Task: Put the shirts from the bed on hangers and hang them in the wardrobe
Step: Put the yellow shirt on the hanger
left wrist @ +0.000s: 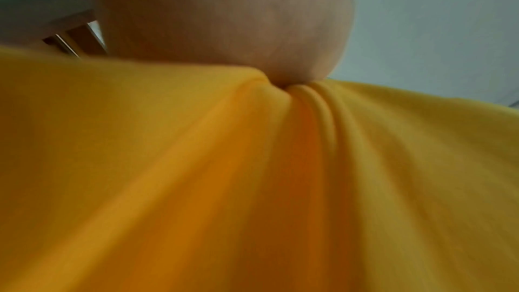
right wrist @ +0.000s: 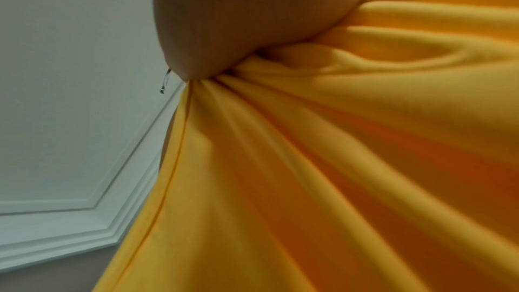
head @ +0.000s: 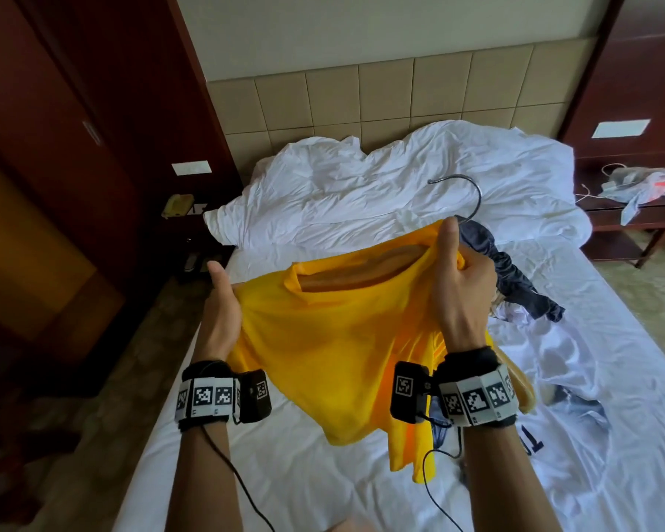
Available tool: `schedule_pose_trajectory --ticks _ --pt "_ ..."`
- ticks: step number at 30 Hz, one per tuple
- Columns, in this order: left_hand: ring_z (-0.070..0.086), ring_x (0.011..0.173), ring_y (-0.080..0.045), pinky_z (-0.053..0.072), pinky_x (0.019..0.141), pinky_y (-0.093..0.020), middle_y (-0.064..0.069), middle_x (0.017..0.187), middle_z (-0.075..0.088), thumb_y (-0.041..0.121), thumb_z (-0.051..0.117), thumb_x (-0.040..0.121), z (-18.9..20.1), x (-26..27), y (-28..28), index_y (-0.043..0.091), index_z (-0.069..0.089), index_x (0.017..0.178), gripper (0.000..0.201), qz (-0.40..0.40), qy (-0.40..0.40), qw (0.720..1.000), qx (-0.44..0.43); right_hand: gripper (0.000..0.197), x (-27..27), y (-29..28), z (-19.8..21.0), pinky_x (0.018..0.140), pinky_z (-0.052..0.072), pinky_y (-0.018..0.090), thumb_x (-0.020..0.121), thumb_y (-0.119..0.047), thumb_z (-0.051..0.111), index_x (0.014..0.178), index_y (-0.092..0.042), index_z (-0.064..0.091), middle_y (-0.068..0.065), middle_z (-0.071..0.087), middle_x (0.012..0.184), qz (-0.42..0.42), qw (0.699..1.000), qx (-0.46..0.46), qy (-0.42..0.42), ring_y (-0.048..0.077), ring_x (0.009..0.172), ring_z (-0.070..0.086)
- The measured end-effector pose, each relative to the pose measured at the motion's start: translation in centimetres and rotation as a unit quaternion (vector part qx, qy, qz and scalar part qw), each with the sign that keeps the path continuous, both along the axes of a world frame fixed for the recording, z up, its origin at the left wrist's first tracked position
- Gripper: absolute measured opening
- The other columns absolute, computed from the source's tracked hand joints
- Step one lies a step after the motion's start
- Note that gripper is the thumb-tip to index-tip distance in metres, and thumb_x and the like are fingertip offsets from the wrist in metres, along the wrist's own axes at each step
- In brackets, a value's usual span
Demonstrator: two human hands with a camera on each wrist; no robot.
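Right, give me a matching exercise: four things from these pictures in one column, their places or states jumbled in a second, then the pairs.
Things:
1. yellow shirt
2. hanger hook
3. dark garment
4. white printed shirt

States:
A. spread flat on the bed
B. held up by both hands (left hand, right hand)
C. crumpled beyond the right hand
D. sticking up past the right thumb

Pairs: 1-B, 2-D, 3-C, 4-A

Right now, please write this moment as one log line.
hands: left hand, right hand grip yellow shirt | wooden hanger: inside shirt | hung: no
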State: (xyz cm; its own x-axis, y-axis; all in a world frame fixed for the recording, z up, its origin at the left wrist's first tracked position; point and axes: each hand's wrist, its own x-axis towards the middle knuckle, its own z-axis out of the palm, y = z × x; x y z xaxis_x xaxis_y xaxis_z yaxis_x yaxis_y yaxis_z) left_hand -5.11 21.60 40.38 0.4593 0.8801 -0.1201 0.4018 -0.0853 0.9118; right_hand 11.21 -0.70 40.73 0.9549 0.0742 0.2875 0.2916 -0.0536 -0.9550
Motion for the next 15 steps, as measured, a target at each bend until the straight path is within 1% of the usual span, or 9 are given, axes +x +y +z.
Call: schedule_pose_trajectory --ticks 1,2,4,5,6,8,11,13,15 --pt "0.040 0.147 -0.031 0.028 0.119 -0.046 -0.009 0.157 0.046 0.069 0.001 0.102 0.4 -0.2 -0.3 0.022 0.045 0.154 0.082 0.007 0.013 1.000 0.003 0.065 -0.1 -0.1 -0.1 0.056 0.020 0.037 0.103 -0.067 0.047 0.062 -0.022 0.028 0.001 0.026 0.058 -0.002 1.000 0.006 0.002 0.016 0.056 0.025" --pt "0.041 0.146 -0.032 0.031 0.116 -0.045 -0.009 0.152 0.050 0.064 0.002 0.105 0.5 -0.3 -0.6 0.021 0.048 0.151 0.079 0.009 0.027 0.999 0.017 0.065 -0.2 -0.2 -0.2 0.056 0.020 0.037 0.104 -0.067 0.047 0.062 -0.022 0.027 0.001 0.026 0.058 -0.003 1.000 0.008 0.002 0.016 0.056 0.025" --pt "0.058 0.126 -0.034 0.045 0.091 -0.040 -0.002 0.114 0.068 0.061 0.008 0.108 0.2 -0.5 -0.5 0.027 0.067 0.115 0.068 0.000 0.038 0.997 0.073 0.065 -0.5 -0.3 -0.3 0.056 0.021 0.036 0.104 -0.067 0.046 0.061 -0.022 0.027 -0.001 0.027 0.057 -0.005 1.000 0.004 0.003 0.015 0.055 0.025" --pt "0.064 0.113 -0.031 0.046 0.081 -0.037 0.003 0.099 0.067 0.059 0.014 0.109 -0.1 -0.5 -0.1 0.031 0.067 0.104 0.059 -0.009 0.036 0.992 0.119 0.065 -0.6 -0.4 -0.2 0.055 0.021 0.035 0.104 -0.067 0.046 0.062 -0.022 0.026 -0.002 0.027 0.056 -0.007 1.000 0.001 0.003 0.014 0.055 0.025" --pt "0.066 0.102 -0.025 0.048 0.079 -0.037 0.003 0.095 0.067 0.056 0.024 0.110 -0.3 -0.4 0.2 0.033 0.068 0.102 0.051 -0.027 0.031 0.984 0.172 0.064 -0.8 -0.5 -0.2 0.054 0.020 0.035 0.104 -0.067 0.046 0.062 -0.022 0.026 -0.003 0.027 0.056 -0.008 1.000 -0.001 0.002 0.013 0.054 0.025" --pt "0.065 0.090 -0.018 0.052 0.075 -0.037 0.006 0.091 0.065 0.044 0.044 0.108 -0.7 0.1 0.5 0.026 0.073 0.103 0.035 -0.069 0.026 0.954 0.290 0.065 -1.2 -0.5 -0.2 0.051 0.018 0.032 0.103 -0.067 0.047 0.062 -0.022 0.026 -0.002 0.027 0.056 -0.009 1.000 -0.006 -0.003 0.012 0.053 0.024" --pt "0.061 0.089 -0.017 0.050 0.075 -0.038 0.009 0.086 0.063 0.026 0.064 0.100 -0.1 1.7 -1.0 0.014 0.076 0.093 0.018 -0.136 0.004 0.891 0.433 0.068 -1.6 -0.3 -0.2 0.050 0.016 0.030 0.100 -0.074 0.045 0.063 -0.019 0.027 0.001 0.028 0.058 -0.015 1.000 -0.017 0.000 0.012 0.054 0.024" --pt "0.058 0.090 -0.011 0.051 0.079 -0.038 0.009 0.090 0.065 0.027 0.069 0.096 0.4 2.7 -2.0 0.017 0.075 0.089 0.014 -0.166 -0.019 0.888 0.429 0.071 -1.7 -0.2 -0.3 0.051 0.019 0.032 0.098 -0.078 0.042 0.063 -0.018 0.027 0.001 0.029 0.058 -0.020 0.999 -0.032 0.005 0.013 0.054 0.025" --pt "0.056 0.087 -0.002 0.049 0.075 -0.027 0.013 0.094 0.062 0.030 0.073 0.094 0.6 3.3 -3.0 0.022 0.075 0.092 0.008 -0.186 -0.036 0.896 0.401 0.072 -1.7 -0.1 -0.4 0.053 0.020 0.034 0.097 -0.079 0.042 0.063 -0.018 0.027 0.000 0.028 0.057 -0.020 0.999 -0.037 0.012 0.014 0.054 0.025"
